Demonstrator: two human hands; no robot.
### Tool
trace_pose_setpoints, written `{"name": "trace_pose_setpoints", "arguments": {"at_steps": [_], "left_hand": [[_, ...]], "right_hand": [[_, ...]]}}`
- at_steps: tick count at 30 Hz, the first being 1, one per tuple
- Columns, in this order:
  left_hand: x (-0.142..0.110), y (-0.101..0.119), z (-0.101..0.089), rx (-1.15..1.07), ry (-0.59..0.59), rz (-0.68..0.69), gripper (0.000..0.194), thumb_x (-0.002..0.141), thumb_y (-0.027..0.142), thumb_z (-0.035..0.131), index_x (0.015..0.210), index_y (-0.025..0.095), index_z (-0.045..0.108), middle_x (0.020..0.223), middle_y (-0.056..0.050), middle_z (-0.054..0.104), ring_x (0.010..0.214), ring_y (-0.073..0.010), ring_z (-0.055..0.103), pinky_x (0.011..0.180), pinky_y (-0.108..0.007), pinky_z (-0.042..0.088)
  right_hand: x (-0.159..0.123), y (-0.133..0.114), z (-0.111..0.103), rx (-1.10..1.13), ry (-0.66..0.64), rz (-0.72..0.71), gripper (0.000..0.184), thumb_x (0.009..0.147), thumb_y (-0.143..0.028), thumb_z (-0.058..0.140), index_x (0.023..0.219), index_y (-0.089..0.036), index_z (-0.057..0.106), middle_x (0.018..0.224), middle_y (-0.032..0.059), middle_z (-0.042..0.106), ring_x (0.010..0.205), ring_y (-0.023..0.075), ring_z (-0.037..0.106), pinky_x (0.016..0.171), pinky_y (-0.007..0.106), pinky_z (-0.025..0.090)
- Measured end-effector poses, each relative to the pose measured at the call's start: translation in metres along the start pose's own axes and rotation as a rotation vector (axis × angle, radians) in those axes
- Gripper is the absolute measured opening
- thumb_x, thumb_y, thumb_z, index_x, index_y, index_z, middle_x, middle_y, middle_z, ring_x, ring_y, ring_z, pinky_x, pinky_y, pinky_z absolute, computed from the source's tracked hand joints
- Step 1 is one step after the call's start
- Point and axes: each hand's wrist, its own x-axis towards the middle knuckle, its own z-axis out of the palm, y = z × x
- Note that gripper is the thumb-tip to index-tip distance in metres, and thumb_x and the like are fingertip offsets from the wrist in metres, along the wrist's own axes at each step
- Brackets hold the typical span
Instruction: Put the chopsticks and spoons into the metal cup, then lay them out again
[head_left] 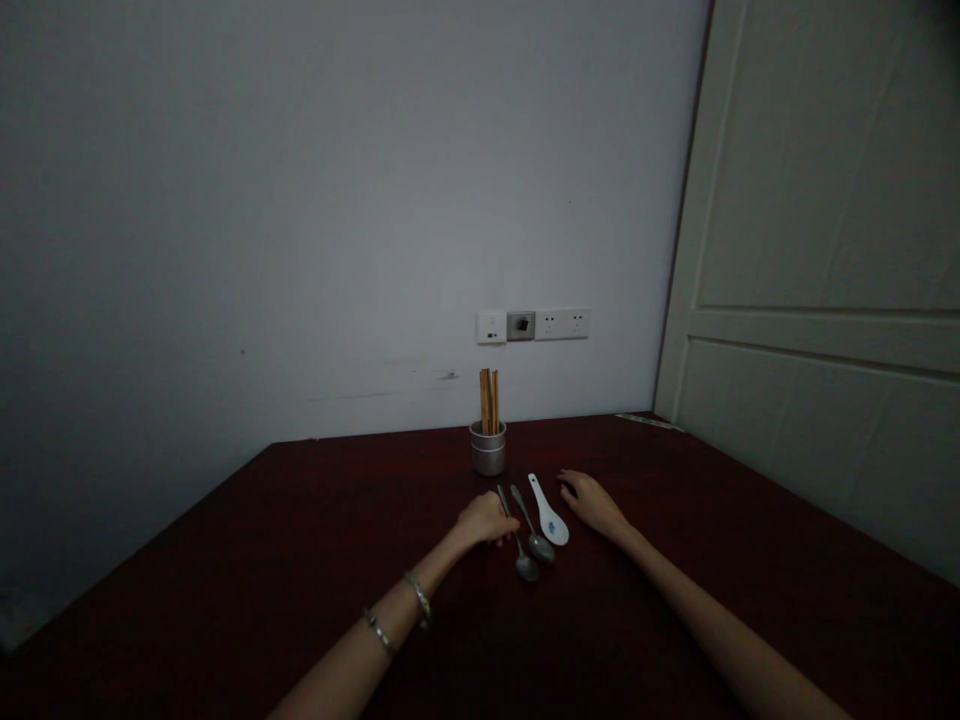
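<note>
My left hand [484,521] is closed, its thumb and fingers pinching the handle of the leftmost metal spoon [527,568]. That spoon lies on the dark red table, bowl toward me. Just to its right is a second metal spoon [541,547], nearly parallel, and then a white soup spoon [553,526] with a small blue mark in its bowl. My right hand [591,502] rests palm down on the tabletop, right of the white spoon and apart from it, fingers loosely stretched out and holding nothing.
Behind the spoons stands a grey metal cup [488,457] with several wooden chopsticks [489,400] upright in it. The table [360,500] meets a pale wall with sockets [561,324]. A panelled door [825,330] borders the right side.
</note>
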Motion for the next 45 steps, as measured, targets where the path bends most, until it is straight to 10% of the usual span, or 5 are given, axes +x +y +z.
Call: {"name": "trace_pose_setpoints", "arguments": {"at_steps": [10, 33, 41, 45], "left_hand": [[0.001, 0.006, 0.012, 0.202, 0.143, -0.056, 0.029, 0.065, 0.036, 0.054, 0.084, 0.017, 0.064, 0.090, -0.012, 0.065, 0.085, -0.0272, 0.061, 0.066, -0.031, 0.046], [-0.009, 0.003, 0.016, 0.055, 0.270, -0.041, 0.017, 0.066, 0.020, 0.051, 0.068, 0.010, 0.064, 0.069, -0.011, 0.064, 0.062, -0.0166, 0.060, 0.048, -0.021, 0.033], [-0.018, 0.009, -0.007, 0.038, 0.458, 0.102, 0.021, 0.070, 0.020, 0.048, 0.058, 0.011, 0.062, 0.059, -0.005, 0.061, 0.055, -0.0113, 0.053, 0.049, -0.021, 0.028], [-0.023, 0.018, -0.022, 0.031, 0.550, 0.196, 0.025, 0.074, 0.025, 0.046, 0.059, 0.012, 0.061, 0.059, -0.004, 0.060, 0.054, -0.0110, 0.051, 0.051, -0.021, 0.028]], "right_hand": [[0.000, 0.002, 0.002, 0.039, 0.007, 0.013, 0.036, 0.079, -0.021, 0.043, 0.109, -0.011, 0.060, 0.118, 0.0128, 0.055, 0.114, 0.0212, 0.046, 0.099, 0.032, 0.031], [0.000, 0.003, 0.001, 0.112, 0.022, 0.035, 0.035, 0.077, -0.023, 0.044, 0.106, -0.012, 0.061, 0.115, 0.0119, 0.057, 0.111, 0.0216, 0.049, 0.097, 0.033, 0.034], [0.024, -0.024, -0.043, 0.393, 0.306, 0.074, 0.032, 0.076, -0.030, 0.047, 0.097, -0.014, 0.065, 0.100, 0.0106, 0.065, 0.094, 0.0223, 0.059, 0.088, 0.035, 0.042], [0.050, -0.068, -0.070, 0.781, 0.223, 0.067, 0.027, 0.067, -0.032, 0.062, 0.086, -0.014, 0.067, 0.085, 0.0090, 0.069, 0.082, 0.0225, 0.063, 0.078, 0.036, 0.048]]}}
